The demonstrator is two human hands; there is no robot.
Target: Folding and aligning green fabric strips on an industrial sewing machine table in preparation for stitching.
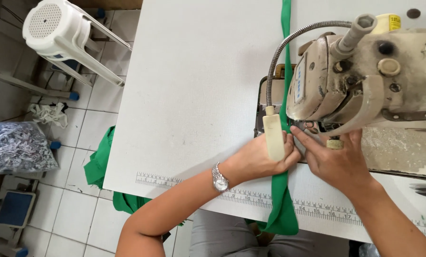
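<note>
Both hands are down at the sewing machine [365,81], working a long green fabric strip [280,190] that runs across the white table [198,85] from the far edge, under the machine head, and off the near edge into the person's lap.

The left hand [263,159] lies flat on the strip just left of the needle area, fingers held together and curled lightly, pressing the cloth to the table. A silver wristwatch [220,179] sits on that wrist. The cream lamp head [273,136] on its bendy metal neck hangs right over the knuckles and hides the fingertips, so whether they pinch the edge cannot be told.

The right hand [334,162] comes in from the right, fingers close together and stretched toward the foot of the machine, the tips touching the strip beside the left hand. The 2 hands meet there, nearly touching.

A printed ruler strip [232,192] runs along the table's near edge.

Down on the tiled floor at left, a clear plastic bag [15,147] holds a mass of grey and white scraps, packed full. More green cloth [101,162] hangs off the table's left side. A white plastic stool [65,33] stands further back.
</note>
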